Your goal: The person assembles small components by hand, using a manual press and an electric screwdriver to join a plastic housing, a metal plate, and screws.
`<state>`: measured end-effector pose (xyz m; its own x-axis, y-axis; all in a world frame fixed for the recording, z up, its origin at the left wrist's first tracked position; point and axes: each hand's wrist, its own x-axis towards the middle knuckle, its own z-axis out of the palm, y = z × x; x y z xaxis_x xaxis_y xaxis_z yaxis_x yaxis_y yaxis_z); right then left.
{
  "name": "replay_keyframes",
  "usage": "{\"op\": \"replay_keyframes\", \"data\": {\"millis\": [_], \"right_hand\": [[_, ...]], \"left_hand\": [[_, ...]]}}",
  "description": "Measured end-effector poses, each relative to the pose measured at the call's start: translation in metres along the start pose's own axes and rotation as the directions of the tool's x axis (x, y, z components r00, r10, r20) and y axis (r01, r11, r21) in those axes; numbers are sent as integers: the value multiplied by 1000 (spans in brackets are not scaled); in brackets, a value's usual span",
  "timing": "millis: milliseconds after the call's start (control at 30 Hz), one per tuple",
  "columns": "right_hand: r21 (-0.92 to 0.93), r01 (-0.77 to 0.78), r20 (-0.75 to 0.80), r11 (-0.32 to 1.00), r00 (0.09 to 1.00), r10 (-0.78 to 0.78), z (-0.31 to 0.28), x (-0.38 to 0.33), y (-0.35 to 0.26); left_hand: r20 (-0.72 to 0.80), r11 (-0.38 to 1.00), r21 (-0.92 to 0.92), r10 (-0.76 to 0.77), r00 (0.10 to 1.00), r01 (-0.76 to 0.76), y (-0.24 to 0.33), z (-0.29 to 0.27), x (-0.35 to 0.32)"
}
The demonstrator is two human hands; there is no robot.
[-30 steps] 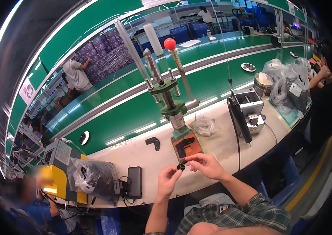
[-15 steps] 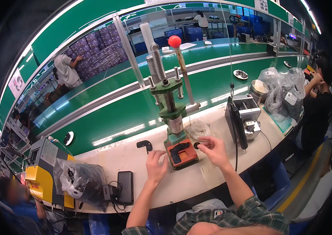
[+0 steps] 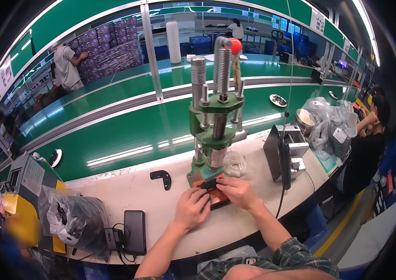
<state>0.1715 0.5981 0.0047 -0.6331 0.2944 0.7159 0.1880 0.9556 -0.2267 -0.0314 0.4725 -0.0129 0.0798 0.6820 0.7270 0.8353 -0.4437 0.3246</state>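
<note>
A black plastic part lies on the orange fixture at the base of a green hand press. From the left, my left hand has its bent fingers closed on the part's near left end. The thumb and fingertips of my right hand pinch its right side. Both hands cover much of the fixture and some of the part. Above them the press ram stands close over the part. A second black part, L-shaped, rests on the pale bench to the left of the press.
A crumpled clear plastic bag lies behind my right hand. Left on the bench are a black power bank with cables and a bag of dark parts. A black-and-grey device stands right; a co-worker sits beyond it.
Both hands have come in onto the black part in the fixture, from open positions on either side of it. The view has shifted, so the press appears farther right and larger.
</note>
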Motion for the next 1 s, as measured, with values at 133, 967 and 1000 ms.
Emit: {"op": "replay_keyframes", "data": {"millis": [133,967,1000], "right_hand": [[-47,-16,115,999,993,22,7,9,2],[-224,-595,61,772,782,620,-27,17,52],[-244,-643,170,726,708,685,-11,26,69]], "left_hand": [[-11,999,-23,-23,1000,22,-3,-2,-2],[62,1000,13,-23,998,22,1,6,-4],[54,999,11,-48,997,48,-3,7,-7]]}}
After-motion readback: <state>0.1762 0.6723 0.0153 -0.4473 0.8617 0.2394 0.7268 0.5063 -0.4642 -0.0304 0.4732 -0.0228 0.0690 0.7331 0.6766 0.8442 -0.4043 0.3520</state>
